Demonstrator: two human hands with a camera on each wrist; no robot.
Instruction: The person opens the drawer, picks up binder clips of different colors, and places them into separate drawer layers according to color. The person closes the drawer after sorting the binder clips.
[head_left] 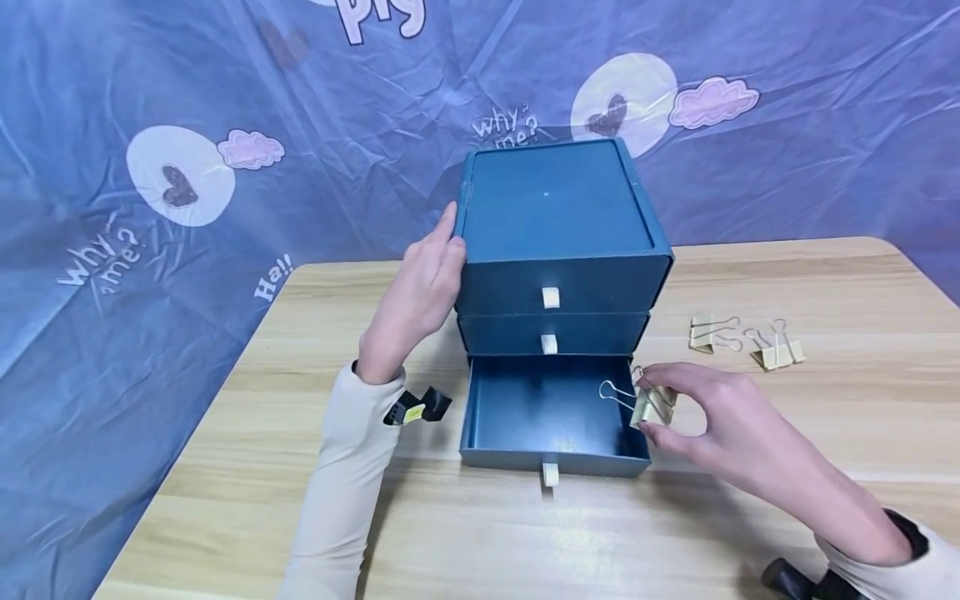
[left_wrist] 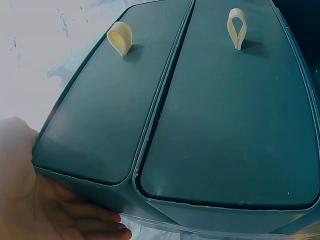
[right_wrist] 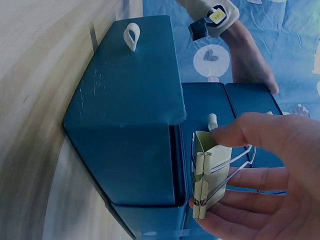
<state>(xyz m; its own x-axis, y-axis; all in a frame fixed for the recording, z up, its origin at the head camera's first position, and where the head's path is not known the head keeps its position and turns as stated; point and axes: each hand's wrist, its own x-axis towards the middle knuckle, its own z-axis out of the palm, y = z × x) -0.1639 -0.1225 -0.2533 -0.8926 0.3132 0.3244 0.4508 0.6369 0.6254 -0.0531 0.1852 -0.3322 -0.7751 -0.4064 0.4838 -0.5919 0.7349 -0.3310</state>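
Observation:
A dark blue desktop drawer unit (head_left: 558, 204) stands on the table, its bottom drawer (head_left: 551, 408) pulled out and bare inside. My left hand (head_left: 420, 287) rests flat against the unit's left side near the top; in the left wrist view its fingers (left_wrist: 95, 220) lie straight along that side. Between thumb and fingers, my right hand (head_left: 720, 417) pinches a gold binder clip (head_left: 654, 406) above the right edge of the open drawer. The right wrist view shows this binder clip (right_wrist: 212, 172) close up, with its wire handles pointing toward the palm.
Two more gold binder clips, one (head_left: 703, 335) beside another (head_left: 778, 354), lie on the wooden table (head_left: 247, 467) right of the unit. The two upper drawers are closed, with cream pull tabs (head_left: 551, 297). A blue printed cloth (head_left: 360, 150) hangs behind the table.

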